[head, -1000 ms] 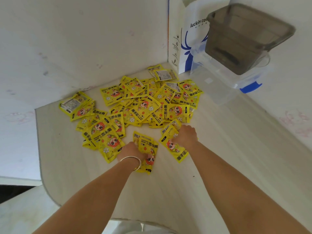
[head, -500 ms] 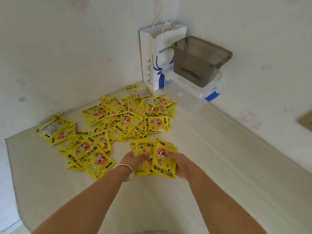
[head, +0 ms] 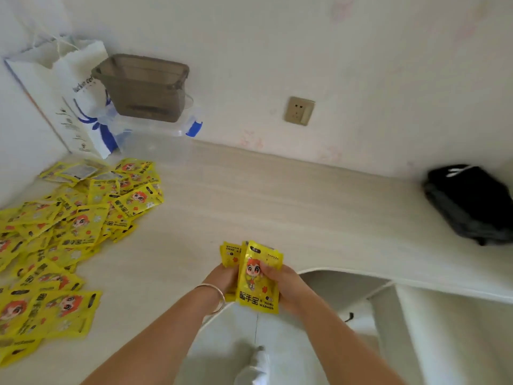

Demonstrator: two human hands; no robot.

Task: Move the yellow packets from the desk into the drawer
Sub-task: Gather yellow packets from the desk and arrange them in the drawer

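A small stack of yellow packets, at least two, is clasped by left hand and right hand; dozens are left on the counter at nine o'clock.

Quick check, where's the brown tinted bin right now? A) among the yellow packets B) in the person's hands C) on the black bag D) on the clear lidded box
D: the brown bin stands on the clear lidded box, by the white paper bag; both hands hold yellow packets.
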